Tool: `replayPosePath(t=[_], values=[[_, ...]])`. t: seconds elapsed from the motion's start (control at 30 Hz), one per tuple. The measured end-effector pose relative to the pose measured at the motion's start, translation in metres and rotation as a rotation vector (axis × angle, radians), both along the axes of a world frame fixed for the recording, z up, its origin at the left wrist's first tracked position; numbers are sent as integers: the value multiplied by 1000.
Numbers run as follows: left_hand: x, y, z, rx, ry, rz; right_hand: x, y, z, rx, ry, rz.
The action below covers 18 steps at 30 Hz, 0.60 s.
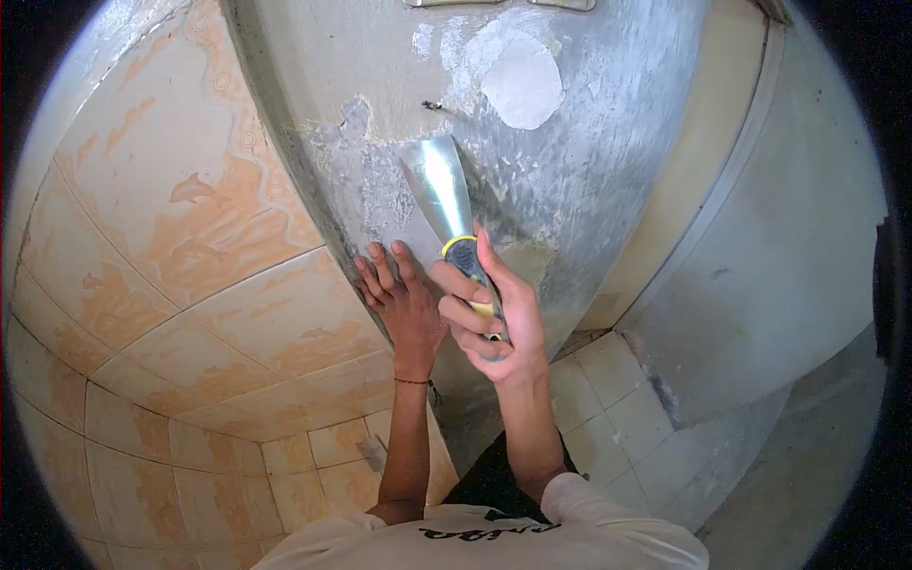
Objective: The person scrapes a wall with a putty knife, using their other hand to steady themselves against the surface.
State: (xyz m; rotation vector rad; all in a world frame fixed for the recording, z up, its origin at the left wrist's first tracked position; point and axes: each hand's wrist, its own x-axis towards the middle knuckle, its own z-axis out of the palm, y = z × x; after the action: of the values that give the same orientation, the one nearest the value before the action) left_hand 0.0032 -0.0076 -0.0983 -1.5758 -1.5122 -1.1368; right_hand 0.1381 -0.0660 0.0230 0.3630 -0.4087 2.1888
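My right hand (499,313) is wrapped round the handle of a putty knife (439,190), whose wide metal blade points up the wall. The blade's edge lies at the border of a flaking paint patch (366,128). My left hand (404,304) rests flat against the grey wall (608,142), fingers spread, left of the knife's handle. Rough, scraped plaster shows around the blade. Higher up, right of the blade tip, is a pale, rounded bare patch (522,84). A small dark nail or plug (431,105) sticks out just above the blade.
Orange-and-white dolphin tiles (180,218) cover the surface on the left. To the right stands a pale door panel (760,228) beside a frame. Floor tiles (617,408) lie below. Metal-edged fittings (456,3) sit at the top of the wall.
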Motion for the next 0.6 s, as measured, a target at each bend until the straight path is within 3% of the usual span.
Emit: replayPosePath(t=[0.6], values=[[3,-6,2,-25,-41,-31,-7,0,-4,30,21,-25]])
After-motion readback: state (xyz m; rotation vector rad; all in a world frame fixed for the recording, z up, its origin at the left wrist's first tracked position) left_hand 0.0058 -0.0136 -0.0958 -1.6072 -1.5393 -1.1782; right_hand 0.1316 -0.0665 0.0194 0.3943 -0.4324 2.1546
